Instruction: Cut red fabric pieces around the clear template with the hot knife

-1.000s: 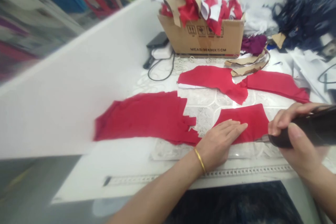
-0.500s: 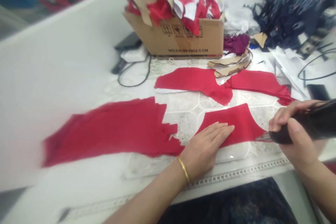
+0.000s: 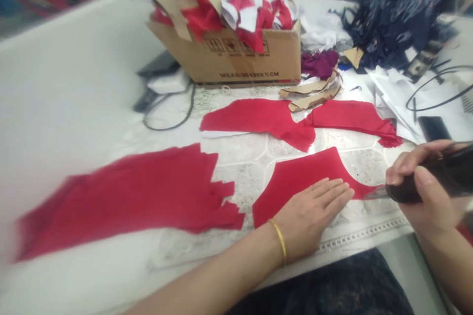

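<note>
Red fabric (image 3: 306,167), left hand (image 3: 310,216) pressing — right-hand cutter (image 3: 406,193)

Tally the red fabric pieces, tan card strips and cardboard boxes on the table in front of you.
Red fabric pieces: 4 (large piece, upper middle piece, upper right piece, piece under the left hand)
Tan card strips: 2
Cardboard box: 1
Total: 7
</note>
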Demonstrator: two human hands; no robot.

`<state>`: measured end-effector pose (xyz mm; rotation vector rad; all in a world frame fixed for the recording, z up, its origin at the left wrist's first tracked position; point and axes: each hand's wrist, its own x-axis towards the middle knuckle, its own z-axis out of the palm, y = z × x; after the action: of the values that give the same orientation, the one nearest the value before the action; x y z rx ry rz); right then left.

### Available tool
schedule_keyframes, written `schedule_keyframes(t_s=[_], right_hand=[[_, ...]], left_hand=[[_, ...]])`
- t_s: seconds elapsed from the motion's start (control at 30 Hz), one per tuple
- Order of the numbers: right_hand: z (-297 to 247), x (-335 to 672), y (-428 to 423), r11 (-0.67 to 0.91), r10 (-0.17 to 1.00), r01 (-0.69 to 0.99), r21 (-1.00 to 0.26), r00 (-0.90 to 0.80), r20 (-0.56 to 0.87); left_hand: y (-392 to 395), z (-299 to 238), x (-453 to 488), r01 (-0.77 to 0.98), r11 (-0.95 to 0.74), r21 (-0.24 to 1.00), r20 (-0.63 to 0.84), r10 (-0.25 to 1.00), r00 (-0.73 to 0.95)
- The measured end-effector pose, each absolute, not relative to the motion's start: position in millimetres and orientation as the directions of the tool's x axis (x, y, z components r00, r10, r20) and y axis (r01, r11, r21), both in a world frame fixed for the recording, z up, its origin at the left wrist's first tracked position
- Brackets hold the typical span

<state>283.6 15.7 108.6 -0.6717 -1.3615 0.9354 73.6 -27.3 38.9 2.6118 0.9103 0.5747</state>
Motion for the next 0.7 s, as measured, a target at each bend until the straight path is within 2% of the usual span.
schedule_keyframes(t_s=[0.27, 0.57, 0.63, 0.7], right_hand=[[109, 296, 15, 0.485, 0.871, -0.095, -0.869, -0.041, 0.490], [104, 300, 16, 0.481, 0.873, -0.095, -0.871, -0.041, 0.487], [104, 301, 16, 0.476, 0.875, -0.106, -0.873, -0.049, 0.482], [105, 301, 16, 0.484, 0.870, -0.134, -0.865, -0.033, 0.492]], left_hand=[[-16, 27, 84, 0.511, -0.756, 0.410, 0.300, 0.640, 0.707], [-17, 35, 81, 0.535, -0.781, 0.322, 0.356, 0.624, 0.696], [-19, 43, 73, 0.590, -0.760, 0.272, 0.382, 0.648, 0.659], [-22, 51, 59, 0.716, -0.668, 0.200, 0.404, 0.722, 0.561]])
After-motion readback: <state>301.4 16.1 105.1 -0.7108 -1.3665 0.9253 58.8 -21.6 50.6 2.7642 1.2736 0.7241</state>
